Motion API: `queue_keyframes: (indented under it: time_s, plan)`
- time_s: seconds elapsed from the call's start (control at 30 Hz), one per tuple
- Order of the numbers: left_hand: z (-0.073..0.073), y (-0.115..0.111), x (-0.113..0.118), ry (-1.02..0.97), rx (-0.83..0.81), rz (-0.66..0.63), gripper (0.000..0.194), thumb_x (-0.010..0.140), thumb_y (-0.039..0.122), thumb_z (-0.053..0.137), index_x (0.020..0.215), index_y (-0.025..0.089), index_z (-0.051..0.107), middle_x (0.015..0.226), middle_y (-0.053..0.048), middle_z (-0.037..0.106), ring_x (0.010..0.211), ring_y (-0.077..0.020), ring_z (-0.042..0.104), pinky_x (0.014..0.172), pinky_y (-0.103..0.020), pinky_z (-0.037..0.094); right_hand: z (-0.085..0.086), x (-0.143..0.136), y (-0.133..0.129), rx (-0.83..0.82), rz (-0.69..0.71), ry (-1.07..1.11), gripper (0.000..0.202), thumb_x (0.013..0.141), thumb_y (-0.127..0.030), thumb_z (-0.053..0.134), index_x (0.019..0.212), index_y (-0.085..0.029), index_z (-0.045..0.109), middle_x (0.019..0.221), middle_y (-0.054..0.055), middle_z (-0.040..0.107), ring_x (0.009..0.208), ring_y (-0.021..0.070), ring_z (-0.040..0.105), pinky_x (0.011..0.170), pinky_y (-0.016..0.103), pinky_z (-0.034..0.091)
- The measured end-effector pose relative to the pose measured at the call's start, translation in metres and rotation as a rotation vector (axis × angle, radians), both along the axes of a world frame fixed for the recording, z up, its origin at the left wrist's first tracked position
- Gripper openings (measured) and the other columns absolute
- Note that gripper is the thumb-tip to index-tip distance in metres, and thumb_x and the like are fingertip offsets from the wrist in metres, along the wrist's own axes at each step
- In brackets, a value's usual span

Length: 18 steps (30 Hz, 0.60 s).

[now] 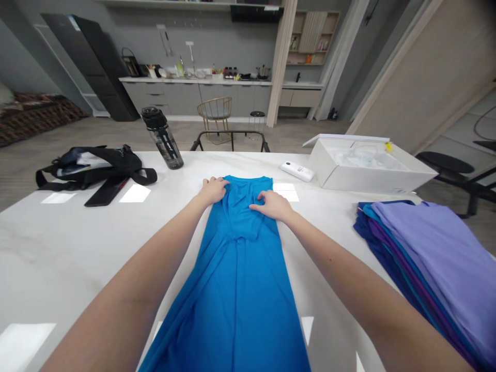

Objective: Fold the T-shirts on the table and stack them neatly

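A bright blue garment lies lengthwise on the white table, narrow at the far end and wide toward me. Creases and a bunched fold show near its top. My left hand rests at its far left edge, fingers laid over the fabric's corner. On the upper right part of the cloth is my right hand, its thumb and bent forefinger apart, fingertips touching the fabric. The garment's near end runs out of the bottom of the view.
At right lies a stack of folded clothes, lilac on top. Behind it stands an open white box, beside a white handheld device. A dark bottle, black bag and phone occupy the far left.
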State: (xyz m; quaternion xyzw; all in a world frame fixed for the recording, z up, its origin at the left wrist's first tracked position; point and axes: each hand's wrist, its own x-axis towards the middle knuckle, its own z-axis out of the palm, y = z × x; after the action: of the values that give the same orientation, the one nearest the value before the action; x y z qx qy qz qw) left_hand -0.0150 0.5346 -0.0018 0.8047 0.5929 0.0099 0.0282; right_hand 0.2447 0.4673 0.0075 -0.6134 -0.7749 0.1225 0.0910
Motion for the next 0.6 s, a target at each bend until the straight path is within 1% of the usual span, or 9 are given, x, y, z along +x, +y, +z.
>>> queue_keyframes:
  time_s: [0.07, 0.13, 0.2, 0.27, 0.33, 0.43, 0.53, 0.6]
  plan:
    - [-0.001, 0.005, -0.003, -0.009, 0.016, -0.009, 0.047, 0.094, 0.033, 0.041, 0.136, 0.031, 0.061, 0.138, -0.011, 0.059, 0.126, -0.034, 0.05, 0.104, -0.055, 0.035, -0.002, -0.003, -0.01, 0.059, 0.018, -0.044, 0.055, 0.086, -0.068, 0.064, 0.121, -0.026, 0.065, 0.12, 0.009, 0.068, 0.099, 0.0262, 0.067, 0.082, 0.034, 0.049]
    - [-0.002, 0.008, -0.005, -0.024, 0.017, -0.018, 0.046, 0.094, 0.036, 0.042, 0.136, 0.034, 0.061, 0.133, -0.012, 0.059, 0.126, -0.0339, 0.05, 0.103, -0.054, 0.035, -0.004, -0.005, -0.018, 0.072, -0.004, -0.077, 0.042, 0.094, -0.056, 0.059, 0.121, -0.025, 0.064, 0.12, 0.009, 0.068, 0.1, 0.0264, 0.068, 0.083, 0.034, 0.049]
    - [-0.003, 0.01, -0.007, -0.019, -0.003, -0.016, 0.049, 0.097, 0.038, 0.037, 0.142, 0.038, 0.055, 0.132, -0.012, 0.057, 0.125, -0.0346, 0.05, 0.103, -0.056, 0.035, -0.005, -0.007, -0.025, 0.059, -0.059, -0.094, 0.03, 0.098, -0.043, 0.052, 0.117, -0.023, 0.065, 0.117, 0.009, 0.07, 0.1, 0.0264, 0.068, 0.081, 0.034, 0.049]
    - [-0.004, 0.011, -0.007, -0.002, -0.027, -0.004, 0.05, 0.101, 0.043, 0.031, 0.147, 0.041, 0.049, 0.132, -0.013, 0.056, 0.125, -0.0361, 0.05, 0.102, -0.058, 0.035, -0.006, -0.008, -0.029, 0.063, -0.109, -0.108, 0.027, 0.099, -0.035, 0.049, 0.117, -0.023, 0.065, 0.114, 0.009, 0.071, 0.099, 0.0268, 0.069, 0.079, 0.034, 0.049]
    - [-0.006, 0.013, -0.007, 0.0, -0.04, 0.021, 0.048, 0.102, 0.046, 0.03, 0.144, 0.039, 0.052, 0.13, -0.014, 0.056, 0.124, -0.0371, 0.05, 0.102, -0.059, 0.035, -0.006, -0.009, -0.033, 0.076, -0.152, -0.127, 0.026, 0.099, -0.032, 0.047, 0.116, -0.022, 0.064, 0.111, 0.01, 0.072, 0.096, 0.0273, 0.07, 0.077, 0.034, 0.048]
    - [-0.008, 0.016, -0.005, -0.039, -0.03, 0.058, 0.04, 0.101, 0.043, 0.036, 0.132, 0.031, 0.059, 0.129, -0.014, 0.057, 0.124, -0.036, 0.051, 0.102, -0.057, 0.036, -0.007, -0.01, -0.034, 0.095, -0.211, -0.15, 0.029, 0.102, -0.033, 0.041, 0.11, -0.02, 0.065, 0.108, 0.011, 0.072, 0.094, 0.0279, 0.07, 0.076, 0.035, 0.048]
    - [-0.01, 0.019, -0.004, -0.069, -0.027, 0.066, 0.034, 0.1, 0.041, 0.041, 0.124, 0.029, 0.061, 0.128, -0.013, 0.058, 0.123, -0.0341, 0.051, 0.103, -0.055, 0.037, -0.007, -0.008, -0.033, 0.093, -0.245, -0.13, 0.034, 0.105, -0.036, 0.036, 0.11, -0.02, 0.065, 0.11, 0.012, 0.071, 0.095, 0.0278, 0.07, 0.077, 0.035, 0.047]
    - [-0.01, 0.02, -0.005, -0.086, -0.022, 0.085, 0.031, 0.1, 0.04, 0.041, 0.119, 0.028, 0.062, 0.127, -0.013, 0.057, 0.123, -0.0337, 0.051, 0.102, -0.054, 0.038, -0.005, -0.006, -0.032, 0.075, -0.257, -0.105, 0.033, 0.105, -0.036, 0.036, 0.111, -0.02, 0.064, 0.111, 0.012, 0.071, 0.097, 0.0271, 0.07, 0.078, 0.034, 0.047]
